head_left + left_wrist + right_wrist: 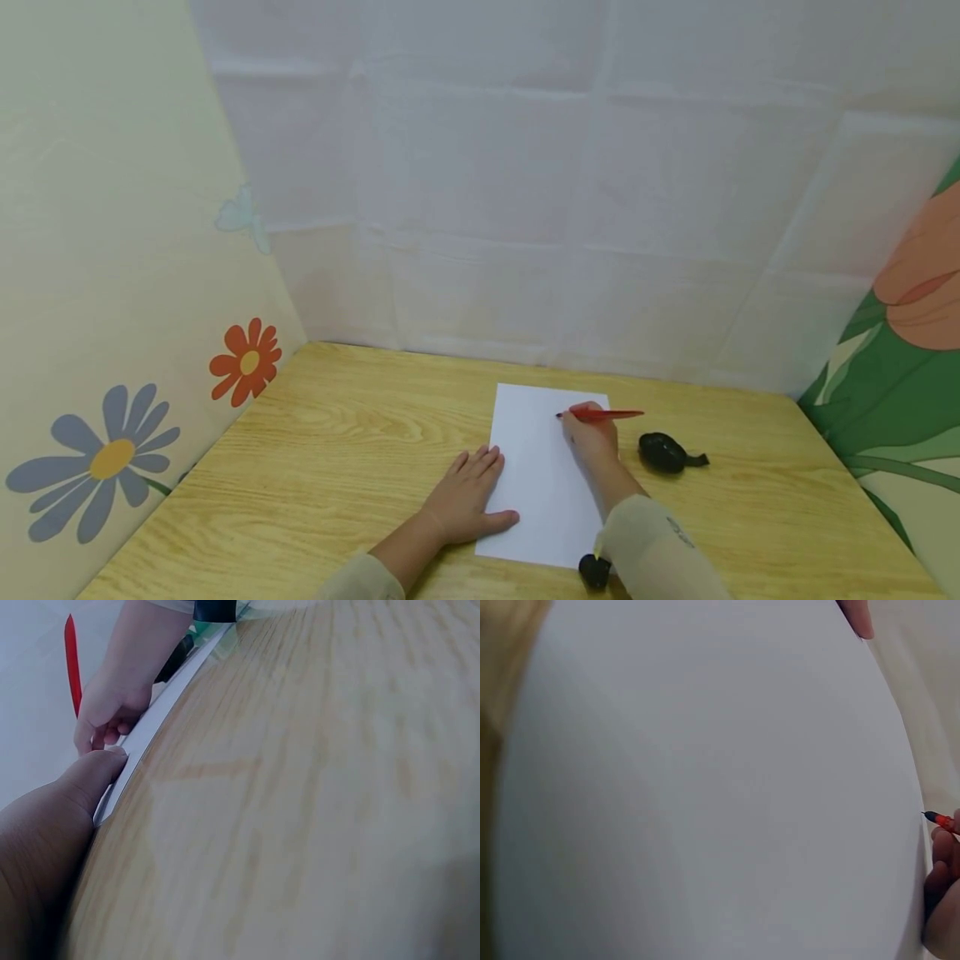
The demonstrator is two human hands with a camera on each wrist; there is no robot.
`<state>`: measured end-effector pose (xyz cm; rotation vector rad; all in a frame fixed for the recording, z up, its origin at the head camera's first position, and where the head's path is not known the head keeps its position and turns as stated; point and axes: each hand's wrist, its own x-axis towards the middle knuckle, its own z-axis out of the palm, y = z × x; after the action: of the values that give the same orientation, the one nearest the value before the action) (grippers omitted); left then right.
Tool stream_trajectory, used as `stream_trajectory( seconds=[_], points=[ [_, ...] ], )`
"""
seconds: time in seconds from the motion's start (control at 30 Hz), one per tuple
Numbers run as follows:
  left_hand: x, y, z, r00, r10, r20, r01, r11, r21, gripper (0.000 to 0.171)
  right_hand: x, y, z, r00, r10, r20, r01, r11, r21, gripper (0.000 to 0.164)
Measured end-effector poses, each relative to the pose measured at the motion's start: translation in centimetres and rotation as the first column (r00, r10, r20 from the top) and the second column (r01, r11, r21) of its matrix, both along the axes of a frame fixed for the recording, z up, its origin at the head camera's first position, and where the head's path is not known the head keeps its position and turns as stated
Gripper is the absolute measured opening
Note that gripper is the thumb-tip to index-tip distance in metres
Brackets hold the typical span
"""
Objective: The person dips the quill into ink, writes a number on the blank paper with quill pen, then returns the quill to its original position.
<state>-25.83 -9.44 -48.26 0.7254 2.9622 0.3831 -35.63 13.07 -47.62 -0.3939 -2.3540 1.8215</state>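
A sheet of white paper (534, 492) lies on the wooden table. My right hand (592, 437) rests over its upper right part and pinches a red pen (618, 414). The pen's dark tip points left, close to the paper; whether it touches cannot be told. In the right wrist view the pen tip (932, 817) shows at the right edge, beside curled fingers. My left hand (472, 498) lies flat with spread fingers across the paper's left edge. In the left wrist view its thumb (94, 776) rests at the sheet's edge.
A black rounded object (663, 452) with a short tail lies right of the paper. Near the right sleeve, a small black thing (594, 572) sits by the sheet's lower corner. A white sheet (480, 183) hangs behind the table (375, 425), with flower-printed panels at both sides.
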Motion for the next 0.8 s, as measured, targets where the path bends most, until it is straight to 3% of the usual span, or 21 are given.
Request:
stream_trajectory(
  seconds=[0.37, 0.8],
  points=[
    [-0.04, -0.13, -0.21, 1.000, -0.005, -0.005, 0.005, 1.000, 0.007, 0.091, -0.11, -0.09, -0.70, 0.998, 0.037, -0.054, -0.038, 0.999, -0.026, 0.013],
    [-0.08, -0.13, -0.24, 1.000, -0.007, -0.006, 0.007, 1.000, -0.003, 0.091, 0.60, -0.65, -0.15, 0.997, 0.066, -0.030, -0.067, 0.997, -0.031, 0.014]
  ],
)
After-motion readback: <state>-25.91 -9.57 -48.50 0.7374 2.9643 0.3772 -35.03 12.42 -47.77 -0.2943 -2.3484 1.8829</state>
